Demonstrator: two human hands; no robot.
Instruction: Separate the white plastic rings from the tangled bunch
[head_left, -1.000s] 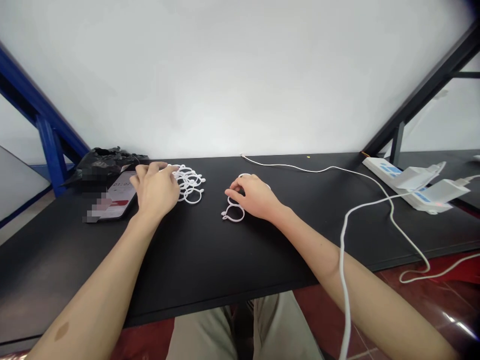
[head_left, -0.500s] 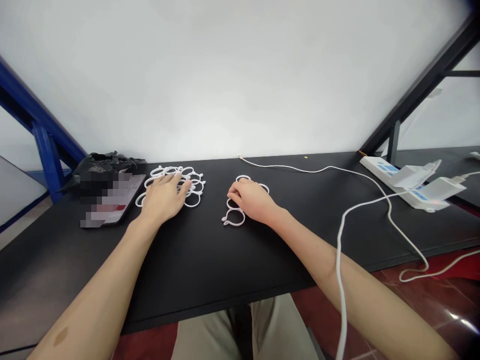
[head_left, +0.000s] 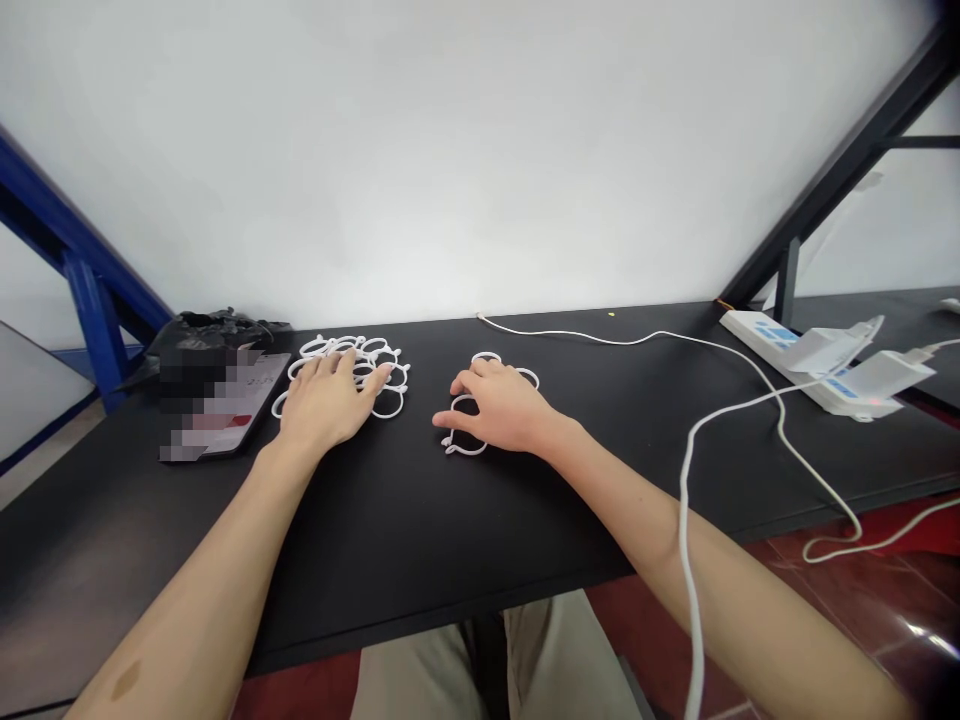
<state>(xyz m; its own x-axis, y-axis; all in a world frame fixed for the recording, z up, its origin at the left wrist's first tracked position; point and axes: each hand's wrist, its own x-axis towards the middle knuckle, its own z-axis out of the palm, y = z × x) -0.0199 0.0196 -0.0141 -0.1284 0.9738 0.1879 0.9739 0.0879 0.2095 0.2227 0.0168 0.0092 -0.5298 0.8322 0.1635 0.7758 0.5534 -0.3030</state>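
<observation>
Several white rings with small eyelets [head_left: 388, 403] lie bunched on the black table [head_left: 420, 520], left of centre. My left hand [head_left: 330, 400] rests palm down over this bunch, fingers spread, hiding part of it. Further right, a smaller group of white rings [head_left: 486, 357] lies on the tabletop. Over that group is my right hand [head_left: 506, 400], its thumb stretched out to the left and its fingers bent a little. It covers the middle of the group; ring edges show beyond the fingers, to the right and below the thumb.
A phone-like slab [head_left: 240, 400], partly pixelated, and a crumpled black plastic bag [head_left: 214, 330] lie at the far left. On the right stands a white power strip [head_left: 795, 360] with plugged-in adapters. A white cable [head_left: 686, 520] loops across my right forearm.
My right thumb has swung out to the left, away from the fingers, and the right hand has opened. The left thumb is spread slightly wider. Both ring groups stay in place.
</observation>
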